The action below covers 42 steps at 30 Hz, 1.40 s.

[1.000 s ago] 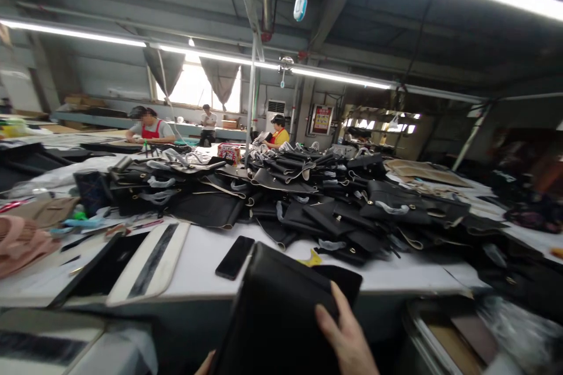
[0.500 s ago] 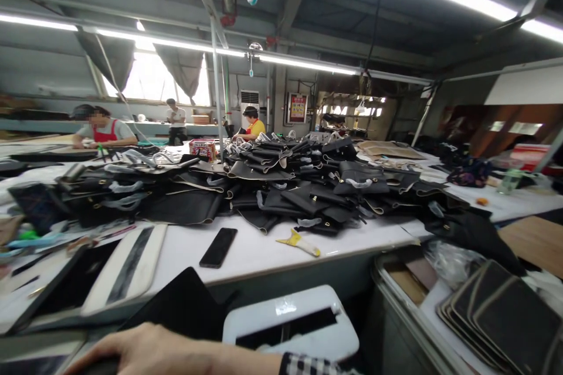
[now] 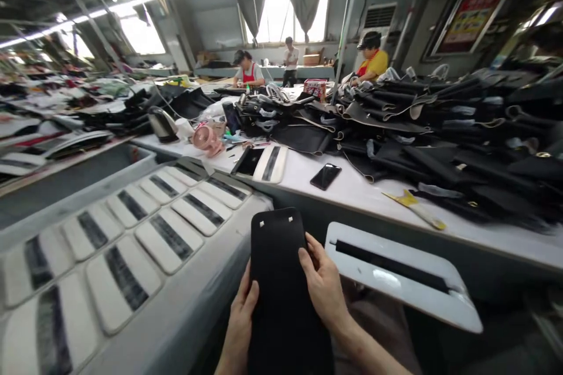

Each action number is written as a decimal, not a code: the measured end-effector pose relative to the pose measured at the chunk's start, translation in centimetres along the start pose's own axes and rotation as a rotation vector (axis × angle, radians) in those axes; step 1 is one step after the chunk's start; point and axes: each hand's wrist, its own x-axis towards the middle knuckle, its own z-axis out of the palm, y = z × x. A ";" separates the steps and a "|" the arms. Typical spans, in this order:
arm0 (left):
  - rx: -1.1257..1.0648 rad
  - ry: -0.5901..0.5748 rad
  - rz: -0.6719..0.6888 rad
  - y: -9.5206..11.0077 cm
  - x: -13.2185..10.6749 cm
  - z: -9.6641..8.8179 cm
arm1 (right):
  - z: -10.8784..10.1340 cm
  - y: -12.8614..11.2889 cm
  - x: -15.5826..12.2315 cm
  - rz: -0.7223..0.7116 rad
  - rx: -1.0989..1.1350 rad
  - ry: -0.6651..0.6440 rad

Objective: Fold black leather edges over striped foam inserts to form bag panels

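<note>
A long black panel [image 3: 281, 293] with rounded corners, leather-like, is held upright in front of me. Two small pale studs or tabs show near its top edge. My left hand [image 3: 243, 304] grips its left edge, thumb on the face and fingers behind. Higher up, my right hand [image 3: 323, 278] clasps the right edge in the same way. The panel's lower end runs out of the picture. Just right of my right hand is a white slotted board [image 3: 396, 269], glossy and apart from the panel.
Off-white panels with dark strips [image 3: 169, 240] lie in rows on the left table. A phone [image 3: 326, 176], a yellow-and-white tool [image 3: 416, 209] and a pink fan [image 3: 206, 139] rest on the bench ahead. Black bag pieces [image 3: 396, 111] are heaped behind. Co-workers [image 3: 251, 70] sit farther back.
My view has swung left, bringing the rows of off-white panels into sight. Earlier one hand reached low at the left over something dark; now both hands hold the black panel up.
</note>
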 end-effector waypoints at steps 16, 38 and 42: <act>0.348 -0.044 0.373 2.5 2.5 6.4 | -3.3 -1.5 1.1 -0.015 -0.139 0.152; -0.136 -0.592 0.155 3.2 5.6 10.9 | -8.2 1.2 -0.7 0.234 0.317 0.129; -0.110 -0.675 0.201 3.8 7.2 11.5 | -9.4 0.3 1.0 0.111 -0.025 0.090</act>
